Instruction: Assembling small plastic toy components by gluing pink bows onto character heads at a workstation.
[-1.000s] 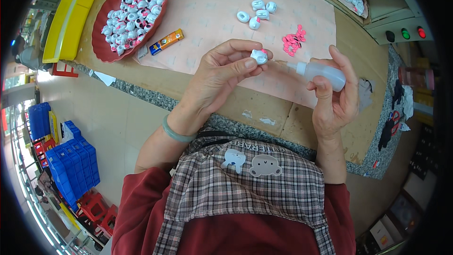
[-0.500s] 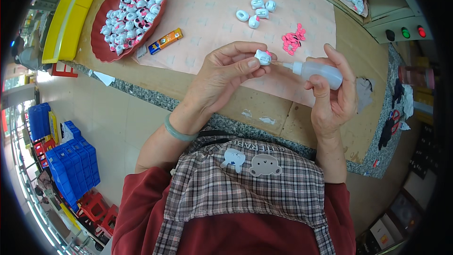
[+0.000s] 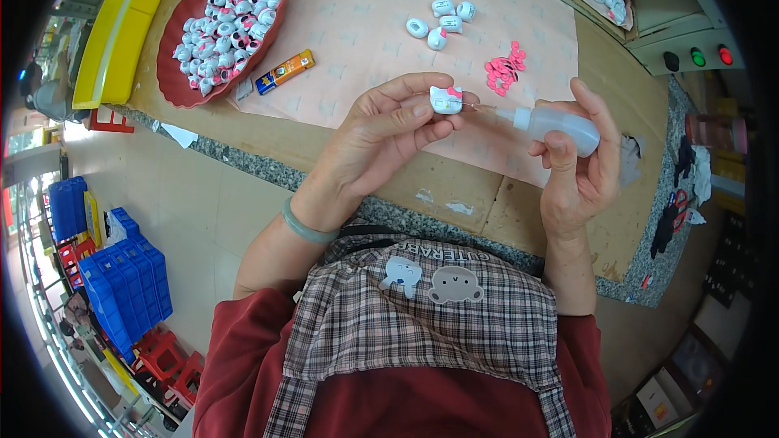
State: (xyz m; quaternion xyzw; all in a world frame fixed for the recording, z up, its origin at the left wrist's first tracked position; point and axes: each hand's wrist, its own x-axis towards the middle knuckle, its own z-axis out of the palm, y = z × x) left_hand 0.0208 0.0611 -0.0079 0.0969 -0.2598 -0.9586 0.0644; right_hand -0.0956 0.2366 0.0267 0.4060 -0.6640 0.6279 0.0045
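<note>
Over pink paper (image 3: 357, 24) | your left hand (image 3: 378, 126) pinches a white figure (image 3: 444, 104) (pink bow (image 3: 455, 92) on) | right hand (image 3: 574, 195) grips bottle (image 3: 561, 127) | pink pieces (image 3: 505, 73) unattached

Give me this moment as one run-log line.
left hand: holds white piece with pink bow | right hand: holds squeeze bottle, nozzle toward piece | nearby: loose pink bits, red bowl of white pieces

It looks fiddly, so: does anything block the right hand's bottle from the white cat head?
Nothing visible does: the bottle in the right hand points its nozzle toward the cat head in the left hand; whether they touch is unclear.
</note>
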